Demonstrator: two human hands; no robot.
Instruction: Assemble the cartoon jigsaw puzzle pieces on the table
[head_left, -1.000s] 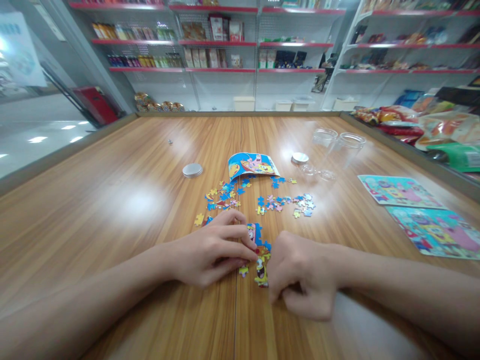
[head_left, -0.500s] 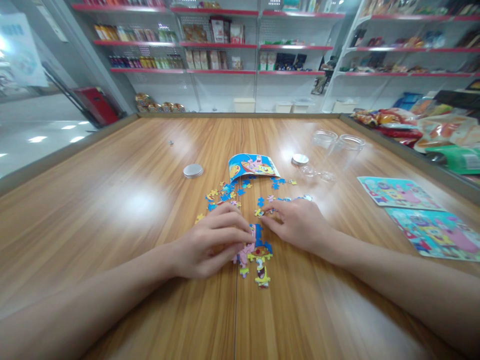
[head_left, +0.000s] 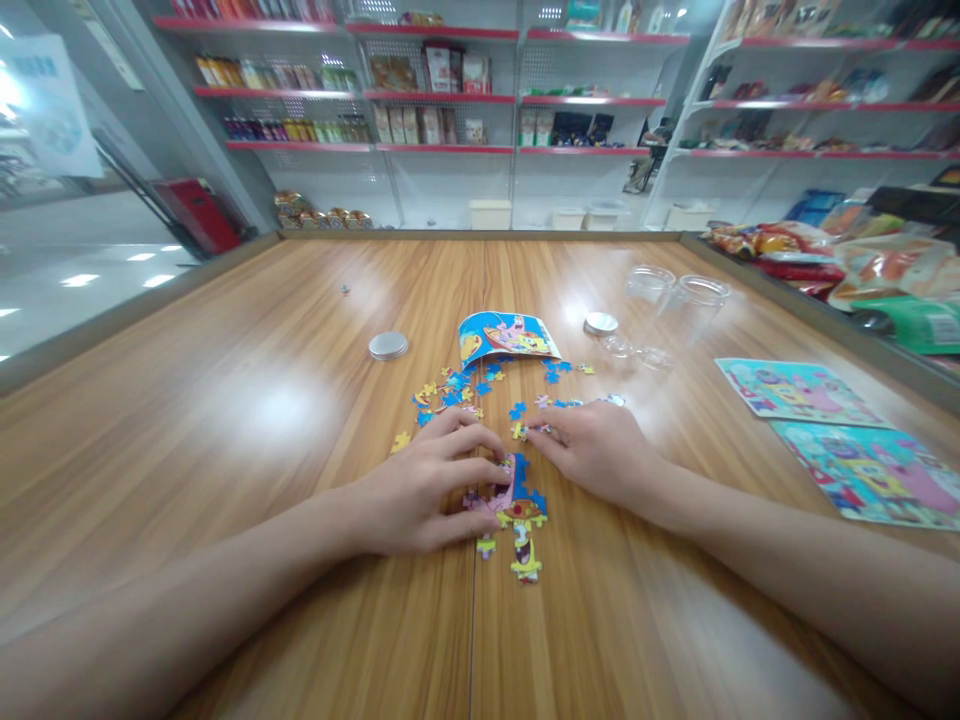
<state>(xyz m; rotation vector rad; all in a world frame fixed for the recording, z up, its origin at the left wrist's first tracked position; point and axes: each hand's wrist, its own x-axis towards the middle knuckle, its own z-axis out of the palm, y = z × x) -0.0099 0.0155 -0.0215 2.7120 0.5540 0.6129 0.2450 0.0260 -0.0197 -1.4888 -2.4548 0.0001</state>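
Note:
My left hand (head_left: 427, 485) rests on the wooden table (head_left: 225, 420), fingers curled and pressed on the left edge of a small joined patch of jigsaw puzzle (head_left: 519, 515). My right hand (head_left: 592, 445) lies just beyond that patch, its fingertips pinching a loose piece (head_left: 534, 431) among the scattered pieces (head_left: 457, 390). A curled picture card (head_left: 506, 338) lies behind the pieces.
Two clear jars (head_left: 679, 305) lie on their sides at the right, with a round metal lid (head_left: 600, 323) beside them and another lid (head_left: 388, 346) to the left. Two finished puzzle sheets (head_left: 832, 420) lie at the right edge. Snack bags (head_left: 862, 260) and store shelves stand behind.
My right hand has moved from the near side of the joined patch, where it was a fist, forward to the loose pieces. My left hand stays on the patch.

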